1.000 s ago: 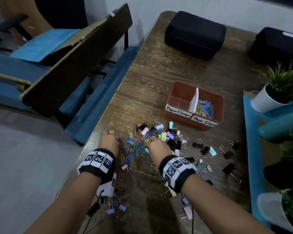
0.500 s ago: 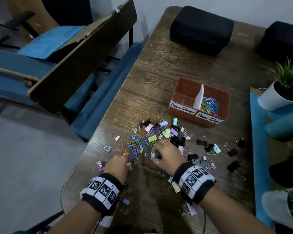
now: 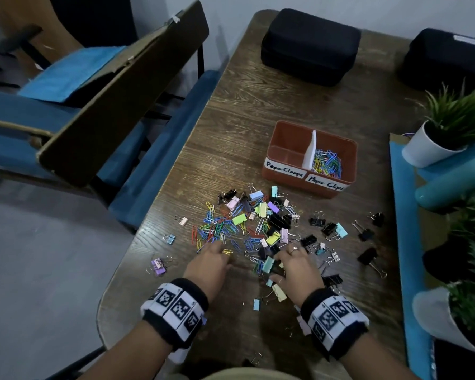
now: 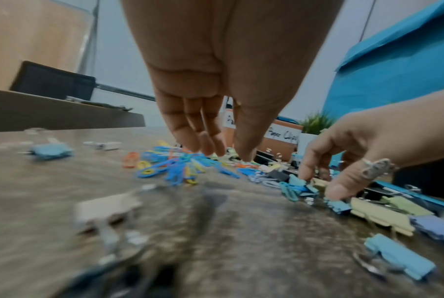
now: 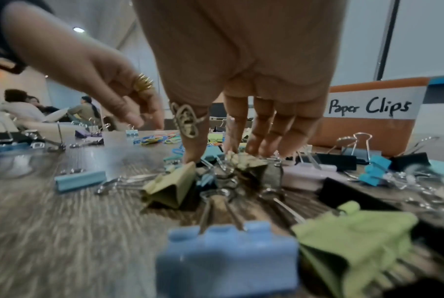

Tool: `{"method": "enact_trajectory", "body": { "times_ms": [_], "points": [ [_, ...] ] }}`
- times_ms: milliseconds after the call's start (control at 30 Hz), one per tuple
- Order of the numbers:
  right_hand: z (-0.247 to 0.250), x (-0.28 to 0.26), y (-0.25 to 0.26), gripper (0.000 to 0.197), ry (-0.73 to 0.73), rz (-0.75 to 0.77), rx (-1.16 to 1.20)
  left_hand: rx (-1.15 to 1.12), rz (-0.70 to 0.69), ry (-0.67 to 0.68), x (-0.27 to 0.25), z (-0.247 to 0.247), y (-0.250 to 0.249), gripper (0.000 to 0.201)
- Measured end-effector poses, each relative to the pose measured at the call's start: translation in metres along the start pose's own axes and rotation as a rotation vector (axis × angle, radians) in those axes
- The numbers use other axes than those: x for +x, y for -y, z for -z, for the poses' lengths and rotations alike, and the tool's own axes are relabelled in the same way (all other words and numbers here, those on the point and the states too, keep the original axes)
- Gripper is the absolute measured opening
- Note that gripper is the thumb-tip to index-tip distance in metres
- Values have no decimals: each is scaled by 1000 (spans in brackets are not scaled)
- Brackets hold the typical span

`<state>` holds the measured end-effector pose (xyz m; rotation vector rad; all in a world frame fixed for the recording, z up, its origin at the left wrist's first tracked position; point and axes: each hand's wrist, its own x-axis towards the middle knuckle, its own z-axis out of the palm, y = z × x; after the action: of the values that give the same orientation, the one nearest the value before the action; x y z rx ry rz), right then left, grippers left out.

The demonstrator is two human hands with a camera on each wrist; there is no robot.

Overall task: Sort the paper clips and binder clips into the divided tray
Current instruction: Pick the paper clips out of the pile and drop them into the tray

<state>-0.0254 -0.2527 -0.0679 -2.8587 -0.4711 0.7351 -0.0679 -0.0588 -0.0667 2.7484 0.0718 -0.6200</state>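
An orange divided tray [image 3: 284, 149] stands beyond the pile; its "Paper Clips" side holds coloured paper clips [image 3: 328, 161] and its "Paper Clamps" side shows bare. Loose coloured paper clips [image 3: 217, 226] and pastel and black binder clips [image 3: 274, 218] lie mixed on the wooden table [image 3: 231, 119]. My left hand [image 3: 211, 246] hovers with fingers pointing down over the near edge of the paper clips [image 4: 170, 169], holding nothing [image 4: 226, 153]. My right hand [image 3: 283, 253] rests its spread fingertips on binder clips [image 5: 170, 187]; thumb and fingers [image 5: 226, 155] touch the heap.
Two black cases [image 3: 310, 46] sit at the table's far end. Potted plants [image 3: 436, 133] and a blue mat [image 3: 401, 215] line the right side. Stray binder clips [image 3: 368, 256] lie right of the pile and near the left edge [image 3: 158, 266]. Blue chairs [image 3: 66, 119] stand left.
Both hands have drawn back from the middle of the pile to its near side. The right hand has shifted right onto binder clips, and the left has moved back up to the paper clips.
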Motion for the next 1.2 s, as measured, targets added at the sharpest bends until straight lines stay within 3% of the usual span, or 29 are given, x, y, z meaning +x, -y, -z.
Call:
{"method": "enact_trajectory", "body": {
  "times_ms": [133,267,433,533,667,867,1067,1200],
  "points": [
    [-4,-5,-2,37,-13,-37,-4,-16,-57,50,15,-4,-35,31],
    [-4,-7,1,38,-69,26,-9,4,-87,114,24,-5,-55,31],
    [4,-9,-2,22,-42,11,-97,38,-76,103,20,-13,-42,24],
    [9,-6,1,28,-100,75,-63,56,-75,94,13,-16,-31,33],
    [8,4,19,35,-66,229,-11,-11,-31,117,7,-19,-23,24],
    [-2,6,29,28,-34,232,-119,-30,-33,118,3,-20,-13,25],
    [2,0,19,20,63,179,-213,32,-12,25,-4,-17,5,27],
    [8,11,33,38,-59,244,-125,-75,-20,-175,4,0,10,34]
  ]
}}
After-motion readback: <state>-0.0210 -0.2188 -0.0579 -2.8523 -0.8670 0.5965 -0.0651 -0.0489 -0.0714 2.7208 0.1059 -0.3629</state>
